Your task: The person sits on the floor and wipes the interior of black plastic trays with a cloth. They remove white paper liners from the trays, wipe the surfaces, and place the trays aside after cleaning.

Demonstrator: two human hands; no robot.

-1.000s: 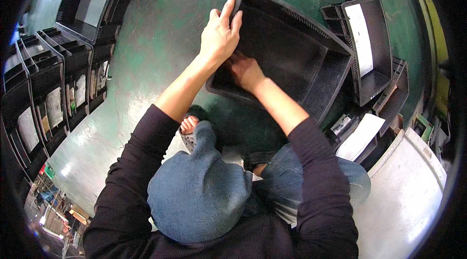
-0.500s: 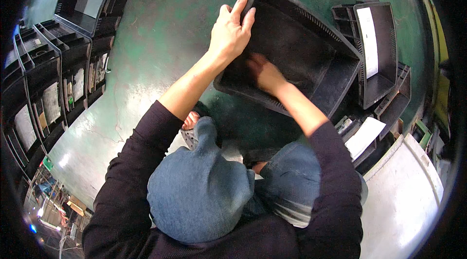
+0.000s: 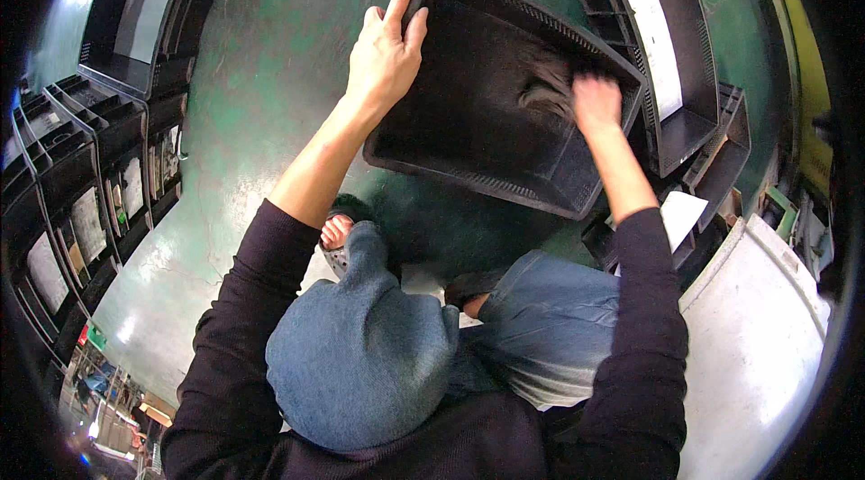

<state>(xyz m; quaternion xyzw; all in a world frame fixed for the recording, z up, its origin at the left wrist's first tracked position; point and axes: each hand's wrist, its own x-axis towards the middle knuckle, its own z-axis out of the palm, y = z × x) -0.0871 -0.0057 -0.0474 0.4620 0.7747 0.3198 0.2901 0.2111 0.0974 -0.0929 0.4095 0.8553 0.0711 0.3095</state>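
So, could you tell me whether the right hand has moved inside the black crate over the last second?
Yes. The right hand has slid from the black crate's left-hand side toward its right wall.

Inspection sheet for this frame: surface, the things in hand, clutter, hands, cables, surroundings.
Surface: green painted floor, scuffed, with glare patches.
Things in hand: large black plastic crate, tilted, open side toward the person; a grey cloth lies inside it.
Clutter: stacked black crates to the right, one with a white sheet inside; white paper below them.
Hands: left hand grips the crate's rim; right hand is inside the crate at the cloth, blurred.
Cables: nothing seen.
Surroundings: rows of black crates on the left; white panel at lower right.
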